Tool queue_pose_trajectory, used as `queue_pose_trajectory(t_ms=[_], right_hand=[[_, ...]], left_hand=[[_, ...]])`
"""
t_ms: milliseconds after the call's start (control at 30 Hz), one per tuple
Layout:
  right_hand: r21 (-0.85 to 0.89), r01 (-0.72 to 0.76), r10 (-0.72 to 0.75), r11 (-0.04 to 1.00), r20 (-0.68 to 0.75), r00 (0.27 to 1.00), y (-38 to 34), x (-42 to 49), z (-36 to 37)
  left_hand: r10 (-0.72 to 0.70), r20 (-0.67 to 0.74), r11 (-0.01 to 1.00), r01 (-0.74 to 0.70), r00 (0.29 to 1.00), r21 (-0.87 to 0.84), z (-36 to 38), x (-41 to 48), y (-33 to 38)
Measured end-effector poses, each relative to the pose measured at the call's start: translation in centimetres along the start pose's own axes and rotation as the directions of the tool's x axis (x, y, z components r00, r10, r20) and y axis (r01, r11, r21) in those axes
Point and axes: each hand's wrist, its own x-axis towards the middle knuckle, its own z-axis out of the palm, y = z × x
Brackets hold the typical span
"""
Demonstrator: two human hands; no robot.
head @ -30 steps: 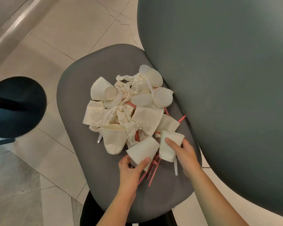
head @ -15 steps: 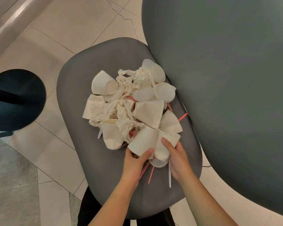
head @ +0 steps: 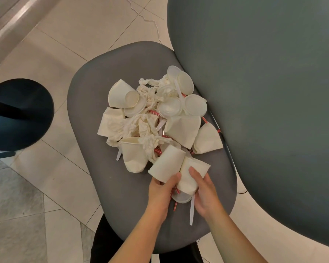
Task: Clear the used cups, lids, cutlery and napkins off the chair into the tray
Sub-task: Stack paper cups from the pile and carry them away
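Note:
A grey chair seat point(head: 87, 130) carries a heap of white paper cups, round lids point(head: 195, 107), crumpled napkins point(head: 139, 126), red-striped straws and white plastic cutlery. My left hand point(head: 160, 192) grips a tipped paper cup point(head: 167, 164) at the heap's near edge. My right hand point(head: 204, 192) grips a second crushed cup point(head: 192, 173) right beside it, the two cups touching. Beneath both hands lie a lid point(head: 180, 199), a straw and a white cutlery handle point(head: 191, 211). No tray is in view.
A large grey-green round tabletop point(head: 264, 92) overhangs the chair on the right. A dark round stool point(head: 17, 114) stands at the left on the tiled floor. A thin white cable point(head: 150, 21) runs across the tiles at the back.
Both hands have come together at the heap's near edge. The left hand closed round its cup, and the right hand's cup slid in against it.

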Motion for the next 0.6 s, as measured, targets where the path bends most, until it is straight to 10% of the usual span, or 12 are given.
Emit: queue_pose_trajectory(t_ms=[600], right_hand=[[-0.279, -0.04, -0.001, 0.96, -0.147, 0.989, -1.3, 0.0, -1.4]], left_hand=[[0.317, 0.067, 0.856, -0.316, 0.946, 0.41, -0.1, -2.2, 3.7]])
